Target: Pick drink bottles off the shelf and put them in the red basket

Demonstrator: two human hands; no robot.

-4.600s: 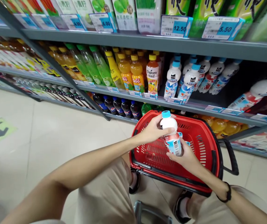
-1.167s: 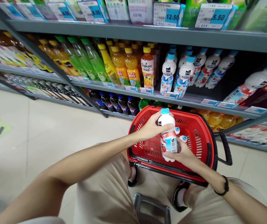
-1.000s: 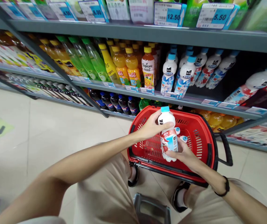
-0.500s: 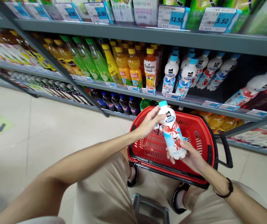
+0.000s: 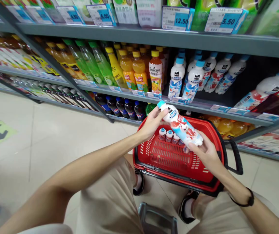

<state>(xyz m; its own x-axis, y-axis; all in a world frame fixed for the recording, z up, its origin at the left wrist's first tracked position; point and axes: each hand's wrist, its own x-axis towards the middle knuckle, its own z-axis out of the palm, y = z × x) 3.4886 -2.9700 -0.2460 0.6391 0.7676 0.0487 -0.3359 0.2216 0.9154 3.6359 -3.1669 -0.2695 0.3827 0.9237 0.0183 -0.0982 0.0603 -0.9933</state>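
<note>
While holding bottle over basket, clamps top with left grip, base with right grip, likely steadying tilt.

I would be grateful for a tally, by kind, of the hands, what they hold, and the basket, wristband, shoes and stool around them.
Hands: 2, left hand and right hand
Held bottle: 1
Red basket: 1
Black wristband: 1
Shoes: 2, left shoe and right shoe
Grey stool: 1
Total: 8
</note>
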